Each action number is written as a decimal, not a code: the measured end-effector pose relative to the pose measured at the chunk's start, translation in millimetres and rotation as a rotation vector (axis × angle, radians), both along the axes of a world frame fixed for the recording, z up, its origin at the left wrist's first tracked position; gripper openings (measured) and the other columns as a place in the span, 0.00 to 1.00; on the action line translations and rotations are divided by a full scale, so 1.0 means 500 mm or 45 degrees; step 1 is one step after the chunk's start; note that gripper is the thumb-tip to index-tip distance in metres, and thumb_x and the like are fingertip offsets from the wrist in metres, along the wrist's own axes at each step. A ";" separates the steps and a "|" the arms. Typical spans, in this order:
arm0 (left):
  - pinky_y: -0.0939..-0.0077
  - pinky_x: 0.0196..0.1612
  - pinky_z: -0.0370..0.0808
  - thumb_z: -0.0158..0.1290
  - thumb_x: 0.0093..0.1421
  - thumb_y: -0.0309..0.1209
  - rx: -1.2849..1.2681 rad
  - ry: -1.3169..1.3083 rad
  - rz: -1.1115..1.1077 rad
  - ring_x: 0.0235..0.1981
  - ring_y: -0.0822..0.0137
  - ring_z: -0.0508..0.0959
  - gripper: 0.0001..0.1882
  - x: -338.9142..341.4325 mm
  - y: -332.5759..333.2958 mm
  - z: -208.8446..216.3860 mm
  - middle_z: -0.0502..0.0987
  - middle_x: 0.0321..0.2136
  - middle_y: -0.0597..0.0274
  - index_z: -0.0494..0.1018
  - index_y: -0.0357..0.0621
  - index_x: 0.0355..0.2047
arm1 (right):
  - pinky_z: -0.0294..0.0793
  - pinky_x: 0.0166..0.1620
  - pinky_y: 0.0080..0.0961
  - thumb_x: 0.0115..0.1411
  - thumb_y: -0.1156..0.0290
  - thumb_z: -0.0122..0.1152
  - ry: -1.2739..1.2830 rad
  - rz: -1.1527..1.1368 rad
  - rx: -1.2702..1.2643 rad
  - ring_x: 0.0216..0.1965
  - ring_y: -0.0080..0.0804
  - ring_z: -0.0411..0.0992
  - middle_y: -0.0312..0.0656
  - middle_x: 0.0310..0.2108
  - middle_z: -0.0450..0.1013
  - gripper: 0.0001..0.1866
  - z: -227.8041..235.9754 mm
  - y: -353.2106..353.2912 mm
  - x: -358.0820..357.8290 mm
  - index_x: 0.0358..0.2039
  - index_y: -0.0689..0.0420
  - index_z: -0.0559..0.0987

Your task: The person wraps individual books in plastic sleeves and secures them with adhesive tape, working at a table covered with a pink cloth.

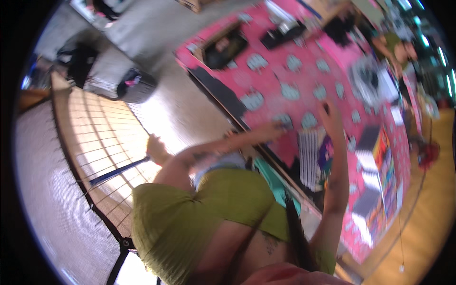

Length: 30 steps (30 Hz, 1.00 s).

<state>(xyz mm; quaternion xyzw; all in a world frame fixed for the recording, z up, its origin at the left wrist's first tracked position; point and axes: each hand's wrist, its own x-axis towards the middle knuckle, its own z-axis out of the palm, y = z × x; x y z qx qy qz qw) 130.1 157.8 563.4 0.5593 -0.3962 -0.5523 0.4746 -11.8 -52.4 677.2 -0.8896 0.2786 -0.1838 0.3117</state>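
Note:
My left hand, smeared by motion, reaches over the near edge of a table under a pink patterned tablecloth. Its fingers look stretched out, and I see nothing in them. My right hand is raised above the cloth with fingers curled; a small dark spot shows between them, too blurred to name. Just beside and below that hand lies a pile of booklets with white page edges and a purple cover. Farther right sit more colourful booklet stacks.
A box with dark contents and a black case stand on the table's far part. A clear plastic bag lies near another person. At left are a slatted bench, a blue bar and a dark bin.

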 end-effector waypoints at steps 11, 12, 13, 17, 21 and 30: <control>0.42 0.61 0.60 0.58 0.57 0.45 -0.251 -1.675 0.322 0.56 0.44 0.65 0.26 0.118 -0.001 -0.014 0.67 0.49 0.49 0.70 0.51 0.54 | 0.70 0.31 0.23 0.63 0.71 0.57 -0.702 -0.402 1.644 0.31 0.25 0.71 0.34 0.31 0.72 0.09 0.052 0.019 0.090 0.44 0.54 0.76; 0.43 0.61 0.60 0.58 0.57 0.44 -0.264 -1.726 0.294 0.56 0.44 0.65 0.28 0.117 0.000 -0.032 0.67 0.49 0.48 0.68 0.50 0.55 | 0.70 0.31 0.23 0.64 0.72 0.57 -0.774 -0.285 1.731 0.30 0.24 0.69 0.33 0.30 0.70 0.09 0.064 0.014 0.101 0.45 0.55 0.75; 0.45 0.62 0.59 0.57 0.57 0.44 -0.275 -1.780 0.268 0.56 0.44 0.64 0.29 0.116 0.000 -0.046 0.67 0.49 0.47 0.67 0.49 0.57 | 0.69 0.30 0.22 0.64 0.72 0.57 -0.843 -0.161 1.817 0.28 0.23 0.67 0.32 0.28 0.69 0.10 0.092 0.010 0.110 0.46 0.55 0.75; 0.47 0.60 0.60 0.58 0.56 0.43 -0.313 -1.749 0.291 0.54 0.46 0.65 0.30 0.120 0.011 -0.046 0.67 0.48 0.48 0.66 0.49 0.58 | 0.64 0.25 0.22 0.65 0.74 0.57 -1.104 0.334 1.413 0.21 0.19 0.59 0.31 0.24 0.62 0.09 0.311 0.087 0.165 0.45 0.58 0.73; 0.48 0.59 0.61 0.58 0.56 0.44 -0.372 -1.730 0.334 0.53 0.47 0.65 0.30 0.116 0.006 -0.056 0.67 0.47 0.49 0.66 0.50 0.57 | 0.66 0.25 0.26 0.64 0.73 0.51 -1.491 0.996 0.546 0.21 0.27 0.63 0.37 0.24 0.65 0.08 0.451 0.178 0.140 0.43 0.60 0.70; 0.48 0.60 0.62 0.59 0.53 0.44 -0.522 -1.623 0.127 0.58 0.46 0.65 0.29 0.168 0.021 -0.067 0.67 0.54 0.50 0.69 0.50 0.54 | 0.42 0.16 0.23 0.57 0.68 0.54 -1.643 1.765 0.614 0.12 0.20 0.50 0.30 0.12 0.57 0.15 0.613 0.352 0.286 0.21 0.42 0.57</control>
